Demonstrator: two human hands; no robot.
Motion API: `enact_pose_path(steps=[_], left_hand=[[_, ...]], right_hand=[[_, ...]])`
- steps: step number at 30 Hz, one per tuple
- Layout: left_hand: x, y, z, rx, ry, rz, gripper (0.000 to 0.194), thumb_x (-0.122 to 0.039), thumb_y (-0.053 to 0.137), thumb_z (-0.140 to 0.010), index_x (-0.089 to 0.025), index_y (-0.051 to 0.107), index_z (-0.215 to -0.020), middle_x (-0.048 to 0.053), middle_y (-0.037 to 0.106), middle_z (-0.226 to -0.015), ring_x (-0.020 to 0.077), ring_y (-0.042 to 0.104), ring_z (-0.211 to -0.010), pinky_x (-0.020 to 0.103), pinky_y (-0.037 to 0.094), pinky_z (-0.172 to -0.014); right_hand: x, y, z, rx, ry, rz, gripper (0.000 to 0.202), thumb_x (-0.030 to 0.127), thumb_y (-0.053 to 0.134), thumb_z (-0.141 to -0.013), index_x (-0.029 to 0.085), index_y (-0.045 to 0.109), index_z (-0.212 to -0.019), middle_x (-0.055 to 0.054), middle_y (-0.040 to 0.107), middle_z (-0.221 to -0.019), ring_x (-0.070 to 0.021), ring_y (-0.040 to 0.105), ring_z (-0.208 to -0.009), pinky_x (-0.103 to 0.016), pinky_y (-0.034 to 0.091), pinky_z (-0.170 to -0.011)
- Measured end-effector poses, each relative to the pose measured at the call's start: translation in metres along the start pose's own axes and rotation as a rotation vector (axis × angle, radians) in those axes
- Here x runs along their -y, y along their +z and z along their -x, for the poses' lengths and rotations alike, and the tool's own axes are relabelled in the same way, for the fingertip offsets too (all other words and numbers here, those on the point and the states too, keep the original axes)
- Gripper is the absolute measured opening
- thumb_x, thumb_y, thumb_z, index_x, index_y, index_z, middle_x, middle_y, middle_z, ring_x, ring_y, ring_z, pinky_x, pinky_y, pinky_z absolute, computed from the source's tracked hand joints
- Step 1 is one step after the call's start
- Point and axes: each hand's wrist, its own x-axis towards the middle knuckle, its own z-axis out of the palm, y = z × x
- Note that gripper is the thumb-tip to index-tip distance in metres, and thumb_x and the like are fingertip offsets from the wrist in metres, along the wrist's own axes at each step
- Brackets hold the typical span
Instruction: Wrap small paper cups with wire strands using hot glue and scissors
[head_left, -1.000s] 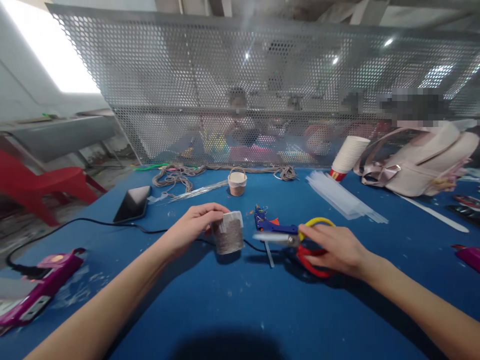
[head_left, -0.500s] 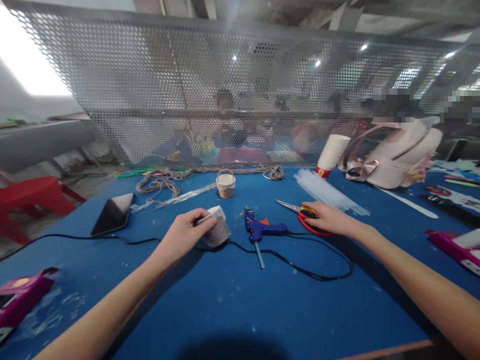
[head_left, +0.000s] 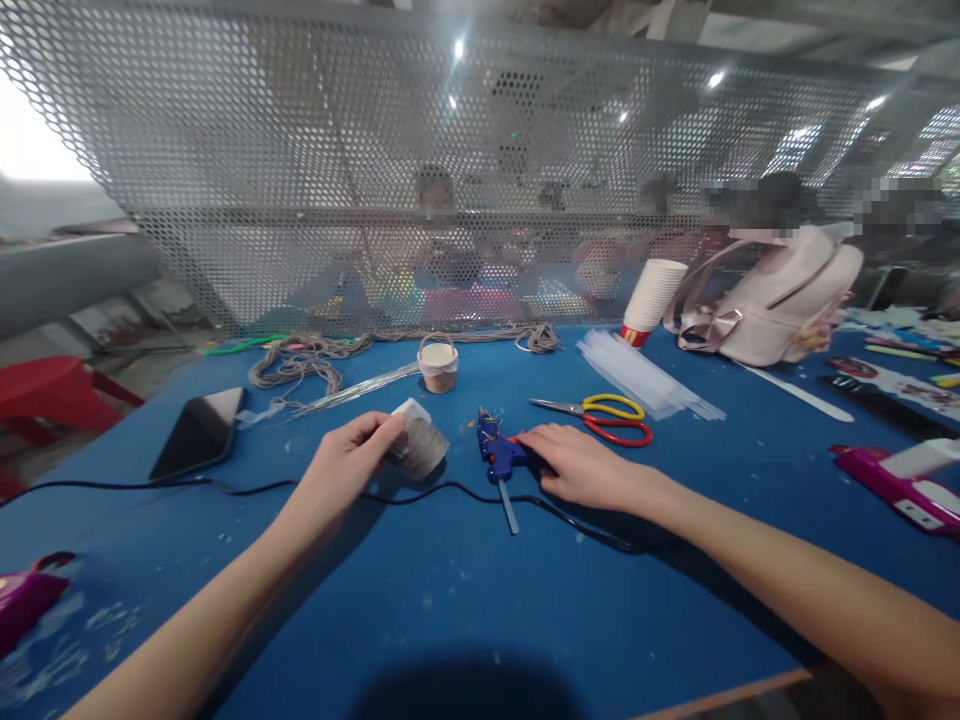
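Observation:
My left hand (head_left: 352, 450) grips a small white paper cup (head_left: 418, 442) by its rim, tilted on its side. A greyish, rough-looking wrap covers the cup's wall. The fingers of my right hand (head_left: 577, 465) are closed around the handle of a blue glue gun (head_left: 501, 455), which lies on the blue table (head_left: 450, 620). A clear glue stick (head_left: 508, 508) pokes out of its back end. Scissors (head_left: 611, 418) with one yellow and one red handle lie just beyond my right hand. Past the glue gun stands a little basket (head_left: 438, 368) with a hoop handle.
Grey cord (head_left: 300, 362) runs along the back beneath a perforated metal screen (head_left: 300, 150). White strips (head_left: 645, 375), stacked paper cups (head_left: 652, 300) and a pale backpack (head_left: 787, 300) are at back right. A phone (head_left: 201, 430) lies left; a black cable (head_left: 247, 490) crosses the table.
My right hand has let go of the scissors, leaving them on the table, and moved left onto the glue gun's handle. My left hand still holds the cup. The view has shifted slightly.

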Motion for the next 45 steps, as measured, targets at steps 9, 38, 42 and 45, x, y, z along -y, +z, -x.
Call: enact_pose_path(steps=[9, 38, 42, 45], left_hand=[[0.001, -0.001, 0.003, 0.065, -0.095, 0.225, 0.022, -0.037, 0.057, -0.074, -0.018, 0.065, -0.065, 0.0, 0.057, -0.066, 0.0136, 0.047, -0.062, 0.023, 0.039, -0.055], [-0.014, 0.024, 0.025, 0.151, -0.242, 0.411, 0.034, -0.013, 0.064, -0.057, -0.015, 0.061, -0.09, -0.001, 0.065, -0.072, 0.0113, 0.058, -0.055, 0.028, 0.049, -0.061], [-0.011, 0.027, 0.025, 0.09, -0.213, 0.377, 0.037, -0.024, 0.071, -0.06, -0.018, 0.058, -0.094, -0.003, 0.065, -0.074, 0.0104, 0.056, -0.052, 0.026, 0.049, -0.052], [-0.007, 0.029, 0.026, 0.075, -0.159, 0.256, 0.033, -0.028, 0.07, -0.064, -0.018, 0.058, -0.093, -0.001, 0.065, -0.077, 0.0132, 0.057, -0.061, 0.025, 0.049, -0.051]], right_hand=[[0.007, 0.003, -0.003, -0.383, 0.22, -0.25, 0.039, 0.016, 0.05, -0.075, 0.014, 0.054, -0.114, -0.009, 0.066, -0.097, -0.0212, 0.062, -0.082, -0.034, 0.051, -0.073], [0.064, 0.023, -0.006, -0.442, 0.393, -1.184, 0.029, 0.047, 0.066, -0.077, 0.02, 0.067, -0.089, -0.005, 0.073, -0.089, -0.0229, 0.069, -0.078, -0.039, 0.056, -0.076], [0.059, 0.03, -0.005, -0.397, 0.413, -1.185, 0.031, 0.046, 0.064, -0.079, 0.02, 0.068, -0.095, -0.006, 0.073, -0.094, -0.0225, 0.068, -0.078, -0.037, 0.056, -0.07], [0.056, 0.032, -0.005, -0.383, 0.405, -1.089, 0.03, 0.046, 0.061, -0.082, 0.021, 0.07, -0.096, -0.005, 0.072, -0.098, -0.0236, 0.067, -0.086, -0.037, 0.055, -0.073]])
